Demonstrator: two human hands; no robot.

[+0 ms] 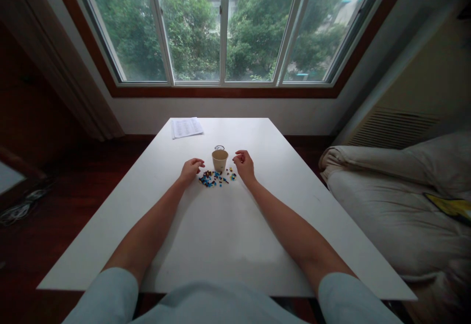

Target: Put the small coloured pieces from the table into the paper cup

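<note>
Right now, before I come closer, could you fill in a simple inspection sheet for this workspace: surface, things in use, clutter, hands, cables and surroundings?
Surface: white table, with scattered small pieces near its middle.
Things in use: light brown cup, upright; the pieces, blue, yellow and dark, lie mostly in front.
Clutter: paper sheets at the far left corner; a ring-shaped thing behind the cup.
Hands: left hand left of the cup, right hand to its right; anything in either grip is too small to tell.
Cables: pale tangled cord on the left.
Surroundings: window ahead, sofa on the right.
</note>
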